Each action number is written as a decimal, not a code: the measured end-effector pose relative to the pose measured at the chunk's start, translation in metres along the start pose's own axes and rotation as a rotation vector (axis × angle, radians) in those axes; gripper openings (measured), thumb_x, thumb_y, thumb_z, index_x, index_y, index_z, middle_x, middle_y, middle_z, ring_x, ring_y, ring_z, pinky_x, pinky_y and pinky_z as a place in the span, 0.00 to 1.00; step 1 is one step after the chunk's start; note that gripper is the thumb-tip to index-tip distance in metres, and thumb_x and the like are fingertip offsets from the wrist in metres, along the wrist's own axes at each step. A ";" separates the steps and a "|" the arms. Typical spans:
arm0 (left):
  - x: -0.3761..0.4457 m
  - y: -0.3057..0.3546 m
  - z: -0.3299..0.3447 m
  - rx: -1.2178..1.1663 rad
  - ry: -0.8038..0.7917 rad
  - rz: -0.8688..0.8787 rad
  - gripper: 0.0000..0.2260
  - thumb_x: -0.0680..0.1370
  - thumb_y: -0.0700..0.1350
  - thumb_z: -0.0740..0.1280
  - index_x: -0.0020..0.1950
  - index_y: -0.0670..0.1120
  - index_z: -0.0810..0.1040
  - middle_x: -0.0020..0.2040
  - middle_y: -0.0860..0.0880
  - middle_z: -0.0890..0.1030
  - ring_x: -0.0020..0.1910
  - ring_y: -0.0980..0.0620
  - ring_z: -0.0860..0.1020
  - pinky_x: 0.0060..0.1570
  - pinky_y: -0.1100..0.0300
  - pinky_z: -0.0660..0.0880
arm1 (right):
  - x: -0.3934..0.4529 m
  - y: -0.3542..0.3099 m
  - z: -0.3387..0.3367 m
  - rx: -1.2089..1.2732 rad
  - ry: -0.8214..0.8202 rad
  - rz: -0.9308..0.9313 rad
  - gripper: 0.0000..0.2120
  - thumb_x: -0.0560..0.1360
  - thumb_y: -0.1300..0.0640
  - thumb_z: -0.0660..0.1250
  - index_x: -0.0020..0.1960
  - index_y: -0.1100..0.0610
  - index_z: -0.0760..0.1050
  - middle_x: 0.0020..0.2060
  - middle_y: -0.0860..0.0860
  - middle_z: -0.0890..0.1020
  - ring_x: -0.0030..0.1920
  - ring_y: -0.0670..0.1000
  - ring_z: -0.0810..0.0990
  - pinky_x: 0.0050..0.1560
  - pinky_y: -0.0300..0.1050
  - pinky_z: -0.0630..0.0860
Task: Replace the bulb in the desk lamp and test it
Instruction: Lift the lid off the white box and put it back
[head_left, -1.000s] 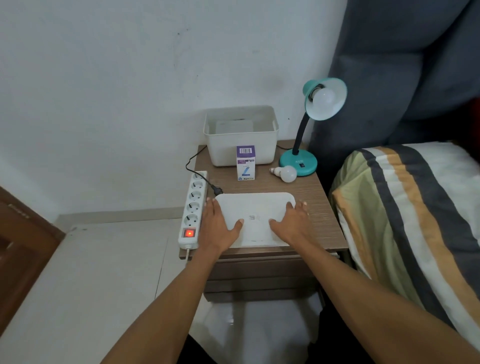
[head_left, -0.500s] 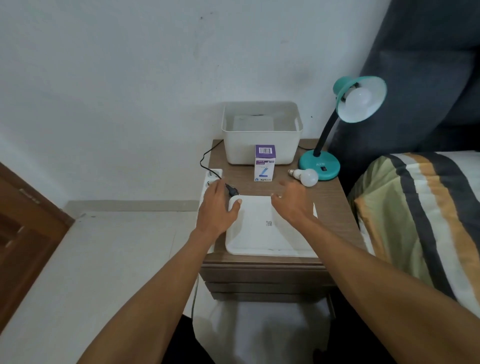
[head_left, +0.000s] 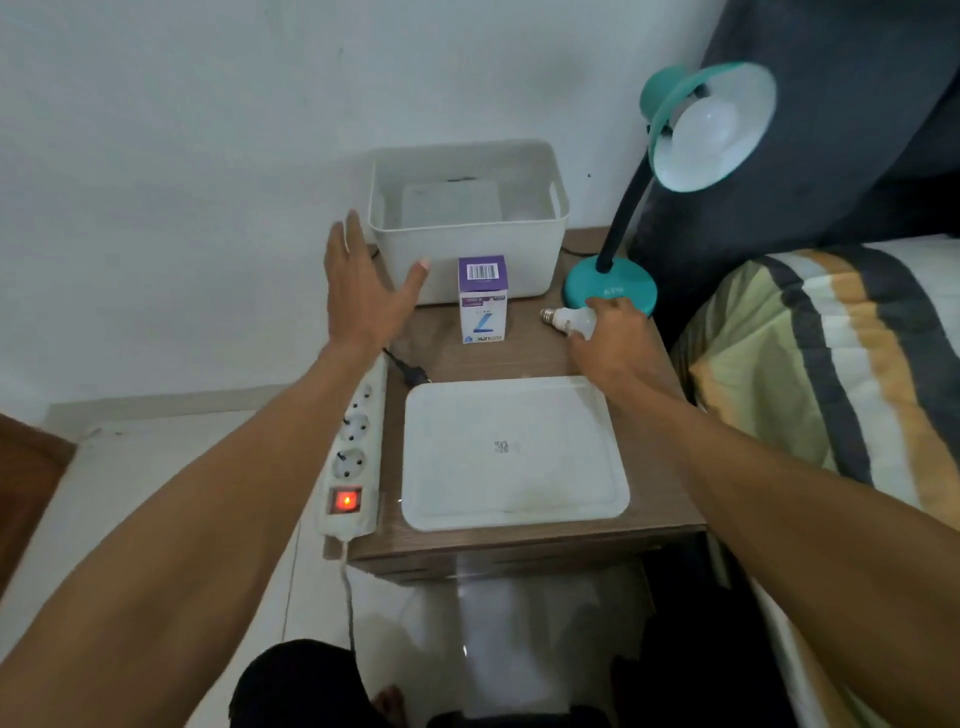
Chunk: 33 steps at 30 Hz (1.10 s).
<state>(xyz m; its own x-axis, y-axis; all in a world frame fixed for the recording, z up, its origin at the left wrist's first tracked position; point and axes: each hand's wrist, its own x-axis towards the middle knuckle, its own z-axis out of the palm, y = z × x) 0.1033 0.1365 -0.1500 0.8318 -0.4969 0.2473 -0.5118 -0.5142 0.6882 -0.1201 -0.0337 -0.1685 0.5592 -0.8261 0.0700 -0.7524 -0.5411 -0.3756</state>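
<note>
1. Reaching: right hand (head_left: 608, 338) closes over the loose bulb (head_left: 570, 321) lying on the tabletop (head_left: 524, 358) beside the lamp base (head_left: 610, 288), likely for the swap.
2. Left hand (head_left: 363, 291) spread wide, empty, hovering near the white bin (head_left: 467, 244).
3. Lamp shade (head_left: 711, 124) has a bulb fitted, unlit.

The right hand (head_left: 610, 345) rests on the loose bulb (head_left: 569, 320) lying by the teal desk lamp (head_left: 675, 182) base; the left hand (head_left: 363, 286), fingers spread, hovers beside the white bin (head_left: 462, 254).
</note>
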 end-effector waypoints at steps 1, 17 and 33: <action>0.015 0.002 -0.001 0.003 -0.011 -0.004 0.50 0.76 0.67 0.69 0.84 0.43 0.47 0.85 0.41 0.50 0.84 0.44 0.48 0.80 0.49 0.51 | 0.006 0.002 0.004 -0.003 -0.004 -0.005 0.26 0.79 0.50 0.68 0.74 0.55 0.68 0.70 0.57 0.71 0.68 0.57 0.72 0.67 0.51 0.71; 0.099 0.007 0.008 -0.067 -0.208 -0.007 0.58 0.57 0.78 0.75 0.76 0.46 0.65 0.70 0.50 0.78 0.67 0.49 0.76 0.64 0.54 0.75 | 0.025 0.012 0.027 0.051 0.001 -0.029 0.25 0.77 0.48 0.69 0.72 0.54 0.72 0.64 0.58 0.78 0.63 0.56 0.76 0.61 0.50 0.74; 0.093 0.008 0.010 -0.027 -0.139 0.075 0.47 0.61 0.76 0.75 0.69 0.47 0.68 0.65 0.50 0.79 0.63 0.46 0.78 0.53 0.54 0.75 | 0.076 -0.085 -0.037 0.489 0.383 -0.277 0.22 0.73 0.50 0.70 0.66 0.53 0.77 0.59 0.49 0.82 0.56 0.47 0.79 0.57 0.47 0.79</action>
<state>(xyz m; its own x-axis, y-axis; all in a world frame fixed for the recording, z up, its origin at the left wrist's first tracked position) 0.1748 0.0791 -0.1288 0.7528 -0.6260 0.2034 -0.5638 -0.4537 0.6901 -0.0261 -0.0565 -0.0965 0.4780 -0.7134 0.5124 -0.3045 -0.6818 -0.6652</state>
